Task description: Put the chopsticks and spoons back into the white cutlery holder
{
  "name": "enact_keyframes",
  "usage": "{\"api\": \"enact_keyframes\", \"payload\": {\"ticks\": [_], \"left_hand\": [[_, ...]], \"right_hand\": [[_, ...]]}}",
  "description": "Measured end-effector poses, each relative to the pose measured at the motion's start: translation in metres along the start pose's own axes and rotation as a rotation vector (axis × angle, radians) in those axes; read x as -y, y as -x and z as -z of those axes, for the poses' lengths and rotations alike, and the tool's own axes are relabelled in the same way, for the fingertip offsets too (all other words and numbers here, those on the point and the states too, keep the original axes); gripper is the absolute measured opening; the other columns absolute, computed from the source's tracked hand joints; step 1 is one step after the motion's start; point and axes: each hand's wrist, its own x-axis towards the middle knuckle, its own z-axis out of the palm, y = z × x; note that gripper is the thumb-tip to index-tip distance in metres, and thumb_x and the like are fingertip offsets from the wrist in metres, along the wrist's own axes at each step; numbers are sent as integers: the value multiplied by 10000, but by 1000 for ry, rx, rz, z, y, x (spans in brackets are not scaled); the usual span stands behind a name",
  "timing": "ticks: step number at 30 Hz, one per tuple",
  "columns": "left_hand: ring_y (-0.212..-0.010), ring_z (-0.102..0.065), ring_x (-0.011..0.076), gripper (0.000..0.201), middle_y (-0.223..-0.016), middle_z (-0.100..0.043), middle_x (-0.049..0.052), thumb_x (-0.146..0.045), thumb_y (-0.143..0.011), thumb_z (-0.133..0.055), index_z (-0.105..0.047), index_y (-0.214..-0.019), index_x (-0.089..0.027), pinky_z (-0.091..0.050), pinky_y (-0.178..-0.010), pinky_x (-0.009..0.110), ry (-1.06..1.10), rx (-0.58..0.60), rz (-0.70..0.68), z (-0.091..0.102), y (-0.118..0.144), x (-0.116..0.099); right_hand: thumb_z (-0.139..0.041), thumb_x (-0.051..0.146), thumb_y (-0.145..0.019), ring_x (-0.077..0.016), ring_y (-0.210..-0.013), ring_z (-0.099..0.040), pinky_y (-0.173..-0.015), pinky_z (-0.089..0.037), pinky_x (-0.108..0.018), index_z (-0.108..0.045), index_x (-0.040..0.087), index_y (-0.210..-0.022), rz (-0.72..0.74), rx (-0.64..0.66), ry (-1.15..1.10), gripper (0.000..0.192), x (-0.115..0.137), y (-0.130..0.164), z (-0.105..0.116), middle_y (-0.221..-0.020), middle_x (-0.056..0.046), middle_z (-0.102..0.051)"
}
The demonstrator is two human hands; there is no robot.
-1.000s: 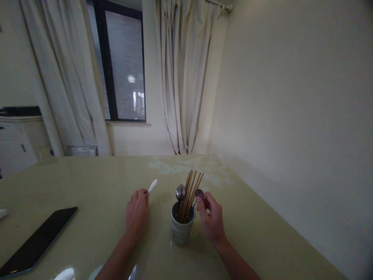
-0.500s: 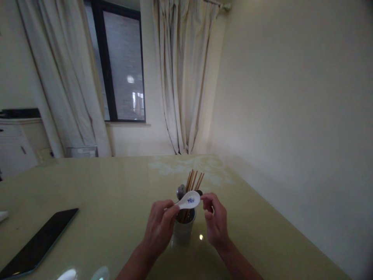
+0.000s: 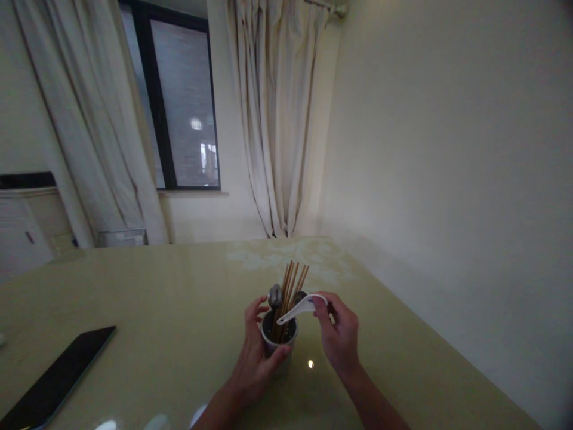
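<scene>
My right hand pinches a white ceramic soup spoon by its bowl end. The spoon's handle slants down to the left, over the mouth of a utensil cup. Around the cup's left and near side wraps my left hand, thumb in front and fingers behind. Several wooden chopsticks stand upright in the cup, leaning slightly right. A metal spoon rises at the cup's left, and a second dark metal spoon is partly hidden behind the ceramic one.
On the glossy greenish table, a dark flat tablet-like slab lies at the left. A wall runs along the table's right edge. Curtains and a window are beyond the far edge.
The soup spoon has passed from my left hand to my right, its handle now pointing down toward the cup. My left hand has moved down onto the cup.
</scene>
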Motion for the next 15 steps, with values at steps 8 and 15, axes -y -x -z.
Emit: {"api": "enact_keyframes", "payload": {"ticks": [8, 15], "left_hand": [[-1402, -562, 337, 960, -1544, -525, 190, -367, -881, -775, -134, -1588, -259, -407, -1201, 538, 220, 222, 173, -5, -10, -16], [-1345, -564, 368, 874, -1439, -612, 171, -352, -711, -882, -485, -1475, -203, -438, -1147, 496, 6, 193, 144, -3, -15, -4]], "right_hand": [[-793, 432, -907, -141, -513, -544, -513, -455, -255, -748, 227, -895, 66, 189, 40, 210, -9, 13, -17, -667, 15, -675], [-665, 479, -960, -143, -565, -503, -541, -431, -248, -608, 219, -842, -62, 31, -35, 292, -29, 19, -18, -667, 44, -548]]}}
